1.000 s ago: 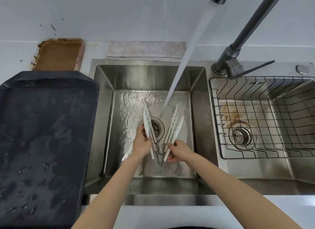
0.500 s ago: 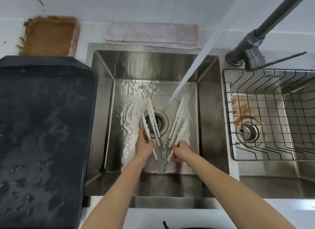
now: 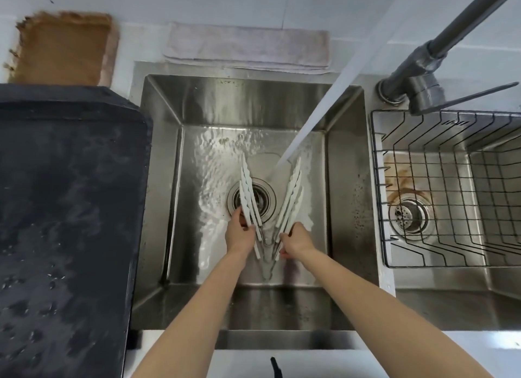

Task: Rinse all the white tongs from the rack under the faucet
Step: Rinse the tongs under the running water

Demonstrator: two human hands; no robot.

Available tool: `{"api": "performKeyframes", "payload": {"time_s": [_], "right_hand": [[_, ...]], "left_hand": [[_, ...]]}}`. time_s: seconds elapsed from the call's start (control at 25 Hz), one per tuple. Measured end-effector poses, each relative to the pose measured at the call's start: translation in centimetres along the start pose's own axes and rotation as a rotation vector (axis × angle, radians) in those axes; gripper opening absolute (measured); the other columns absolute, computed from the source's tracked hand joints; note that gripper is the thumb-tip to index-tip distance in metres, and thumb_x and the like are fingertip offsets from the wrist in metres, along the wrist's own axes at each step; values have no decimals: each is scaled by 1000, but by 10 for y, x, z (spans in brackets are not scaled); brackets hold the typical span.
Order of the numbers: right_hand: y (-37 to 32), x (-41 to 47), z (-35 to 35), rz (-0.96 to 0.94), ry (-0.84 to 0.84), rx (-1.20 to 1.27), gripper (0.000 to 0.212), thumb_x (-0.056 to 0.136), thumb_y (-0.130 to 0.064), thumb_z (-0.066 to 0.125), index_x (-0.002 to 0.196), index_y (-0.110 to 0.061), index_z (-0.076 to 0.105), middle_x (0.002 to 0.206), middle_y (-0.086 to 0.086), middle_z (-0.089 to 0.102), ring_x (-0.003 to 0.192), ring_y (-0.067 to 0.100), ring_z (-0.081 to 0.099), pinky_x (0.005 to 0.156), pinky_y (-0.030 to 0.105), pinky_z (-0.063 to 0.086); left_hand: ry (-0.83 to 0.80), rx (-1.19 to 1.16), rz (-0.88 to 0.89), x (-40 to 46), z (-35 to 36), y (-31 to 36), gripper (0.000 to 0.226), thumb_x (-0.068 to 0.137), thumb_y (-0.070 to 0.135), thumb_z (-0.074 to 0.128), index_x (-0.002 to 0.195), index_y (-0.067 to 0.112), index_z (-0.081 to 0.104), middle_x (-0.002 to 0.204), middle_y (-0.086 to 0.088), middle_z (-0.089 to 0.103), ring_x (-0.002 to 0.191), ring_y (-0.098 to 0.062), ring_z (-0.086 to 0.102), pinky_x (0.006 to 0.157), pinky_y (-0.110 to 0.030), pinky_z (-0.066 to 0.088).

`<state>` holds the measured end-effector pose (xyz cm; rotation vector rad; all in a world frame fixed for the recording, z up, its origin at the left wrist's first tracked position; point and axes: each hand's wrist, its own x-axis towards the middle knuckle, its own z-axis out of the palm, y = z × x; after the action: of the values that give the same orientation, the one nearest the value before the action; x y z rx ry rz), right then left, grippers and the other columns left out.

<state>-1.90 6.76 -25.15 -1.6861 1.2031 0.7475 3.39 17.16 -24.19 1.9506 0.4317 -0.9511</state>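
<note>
Several white tongs are held together in a V over the drain of the left sink basin. My left hand grips their left arms, and my right hand grips their right arms. The metal hinge ends point toward me between my hands. Water streams from the dark faucet and lands between the tong tips, close to the right arms. The wire rack in the right basin holds no tongs that I can see.
A wet black tray covers the counter left of the sink. A brown board and a folded grey cloth lie against the back wall. The faucet handle sticks out over the rack.
My view has tilted down and moved closer to the sink. Both hands keep the same grip on the tongs, and the water stream now falls nearer the right arms' tips.
</note>
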Motion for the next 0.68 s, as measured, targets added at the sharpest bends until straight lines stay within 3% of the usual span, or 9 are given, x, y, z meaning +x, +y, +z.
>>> {"api": "performKeyframes", "payload": {"time_s": [0.08,0.28,0.36,0.68], "right_hand": [[0,2,-1,-2,10,-15,22,92,-12,46,112,-4,43,118,26,58,103,40,62,89,49,53],[1,2,-4,-27,40,-3,26,91,-14,45,114,-2,45,113,26,61,99,41,63,88,51,53],[2,3,-6,-38,40,-2,26,91,-14,46,114,-2,47,113,25,61,99,40,63,88,50,53],[0,3,-14,-64,58,-36,27,91,-17,47,113,-2,51,112,21,64,99,35,65,91,46,53]], "left_hand": [[8,18,-4,3,-1,1,54,89,1,49,139,19,40,129,-8,58,117,-24,54,98,-33,42],[39,-29,-100,7,1,-2,47,91,9,49,137,17,43,125,-10,59,115,-26,55,101,-32,43],[44,-111,-150,9,0,-5,45,91,11,49,135,16,44,124,-13,59,112,-29,57,102,-41,45],[-19,-76,-134,8,-11,0,40,91,10,49,130,10,47,127,-15,58,115,-30,56,103,-44,44]]}}
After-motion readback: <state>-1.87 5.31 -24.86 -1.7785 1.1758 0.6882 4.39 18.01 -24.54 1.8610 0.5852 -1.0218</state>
